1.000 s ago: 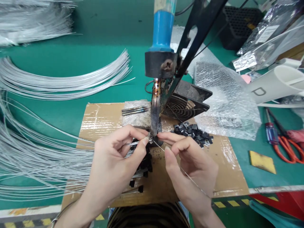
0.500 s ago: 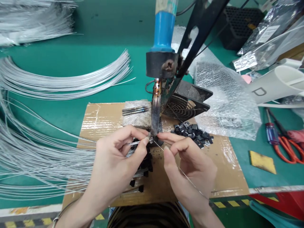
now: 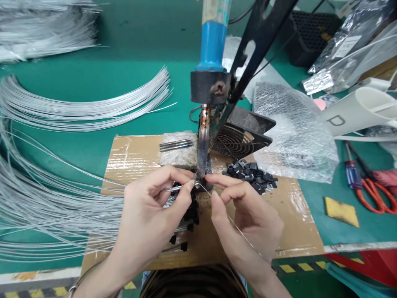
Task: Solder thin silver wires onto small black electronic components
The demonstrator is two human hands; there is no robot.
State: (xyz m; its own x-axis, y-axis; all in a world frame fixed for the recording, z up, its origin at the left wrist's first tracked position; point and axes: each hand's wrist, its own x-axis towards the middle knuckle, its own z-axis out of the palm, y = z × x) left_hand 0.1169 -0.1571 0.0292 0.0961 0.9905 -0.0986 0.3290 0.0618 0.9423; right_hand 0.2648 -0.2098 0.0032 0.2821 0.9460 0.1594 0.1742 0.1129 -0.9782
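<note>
Wire, thin and silvery, is what both hands are busy with under the tip of the blue-handled soldering iron (image 3: 203,153) clamped upright in its black stand. Our left hand (image 3: 149,215) has thumb and forefinger pinched shut on the end of a grey insulated wire (image 3: 176,187), holding it right at the iron's tip. Our right hand (image 3: 248,219) pinches a fine bare strand of solder wire (image 3: 238,229) between thumb and forefinger, its free end meeting the same spot; the rest trails back over the wrist.

We judge both strands very light, springy and easily kinked, and the solder soft enough to bend at a touch, so a hold close to the working end, clear of the hot tip, looks best. The joint itself is too small for us to see clearly.

Work sits on a taped brown cardboard sheet (image 3: 136,155) laid on a green bench mat (image 3: 124,95). A heap of small black square parts (image 3: 251,174) lies just right of the iron, a black fan (image 3: 242,136) behind it, bubble wrap (image 3: 294,136) beyond. Bundles of cut grey wires (image 3: 77,107) curve across the left. Orange-handled scissors (image 3: 376,194) and a yellow pad (image 3: 341,211) rest at the far right.
</note>
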